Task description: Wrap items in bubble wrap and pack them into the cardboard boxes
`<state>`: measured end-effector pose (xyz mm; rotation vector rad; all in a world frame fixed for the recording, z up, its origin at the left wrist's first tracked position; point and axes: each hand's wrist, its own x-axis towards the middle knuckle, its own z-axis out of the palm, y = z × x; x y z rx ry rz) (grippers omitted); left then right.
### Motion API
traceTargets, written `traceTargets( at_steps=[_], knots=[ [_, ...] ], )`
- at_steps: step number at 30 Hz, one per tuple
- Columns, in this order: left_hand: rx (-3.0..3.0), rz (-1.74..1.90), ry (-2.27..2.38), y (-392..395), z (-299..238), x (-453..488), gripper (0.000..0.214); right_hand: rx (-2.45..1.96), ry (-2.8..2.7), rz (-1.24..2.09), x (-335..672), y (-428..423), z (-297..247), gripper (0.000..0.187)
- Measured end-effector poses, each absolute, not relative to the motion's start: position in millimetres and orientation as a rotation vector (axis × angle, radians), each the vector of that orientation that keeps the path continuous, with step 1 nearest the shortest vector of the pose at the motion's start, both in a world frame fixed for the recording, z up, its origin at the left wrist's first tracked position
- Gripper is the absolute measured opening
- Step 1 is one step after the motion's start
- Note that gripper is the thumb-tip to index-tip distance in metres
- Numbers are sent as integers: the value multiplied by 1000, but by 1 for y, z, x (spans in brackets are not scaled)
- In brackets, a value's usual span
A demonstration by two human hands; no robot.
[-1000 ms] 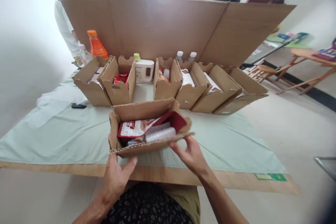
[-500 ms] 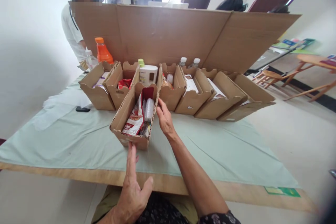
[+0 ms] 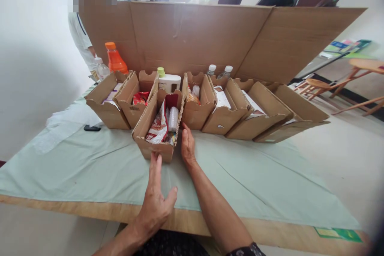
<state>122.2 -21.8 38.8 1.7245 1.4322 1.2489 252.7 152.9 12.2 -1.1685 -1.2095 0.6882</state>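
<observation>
An open cardboard box (image 3: 156, 152) stands forward of a row of similar boxes. Inside it lie a red and white food packet (image 3: 159, 125) and a clear plastic item (image 3: 173, 119) whose kind I cannot make out. The fingertips of my left hand (image 3: 157, 192) press on the front of this box, with the thumb apart. My right hand (image 3: 188, 144) lies flat along the right side of the box, its fingers stretched. Neither hand grips anything. A white jug with a green cap (image 3: 169, 82) shows behind the box.
Several cardboard boxes (image 3: 226, 122) line the back of the cloth-covered table (image 3: 240, 176). Behind them rises a cardboard panel (image 3: 195, 40). An orange bottle (image 3: 116, 60) and clear bottles stand there. A black object (image 3: 92, 128) and white plastic sheet (image 3: 63, 124) lie left. Another person (image 3: 81, 42) is behind.
The forward box has moved back toward the row and slightly right, with both my hands following it. The camera view has shifted a little.
</observation>
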Motion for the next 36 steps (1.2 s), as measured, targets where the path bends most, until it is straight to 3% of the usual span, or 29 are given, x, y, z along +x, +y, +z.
traceTargets(
  at_steps=[8,11,16,20,23,28,30,33,36],
  knots=[
    [1741,1261,1442,102,31,150,89,-1307,-1115,663,262,160,-10,50],
    [1806,1092,1449,120,25,144,84,-1320,-1136,682,262,160,-6,46],
    [2022,763,1318,74,9,106,53,-1317,-1246,719,259,154,-2,38],
    [2195,680,1281,10,2,78,49,-1289,-1386,691,245,142,13,30],
    [2233,718,1291,-21,0,67,47,-1205,-1521,677,220,140,46,33],
    [2148,1029,1247,-24,-2,63,36,-1254,-1996,508,170,171,120,67],
    [2047,1195,1283,-21,-1,64,33,-1405,-2102,423,156,187,142,60],
    [1816,1389,1428,-23,-1,62,31,-1514,-2129,339,147,194,156,33],
    [1556,1520,1614,-33,-2,49,34,-1441,-2171,349,148,169,155,24]
  ],
)
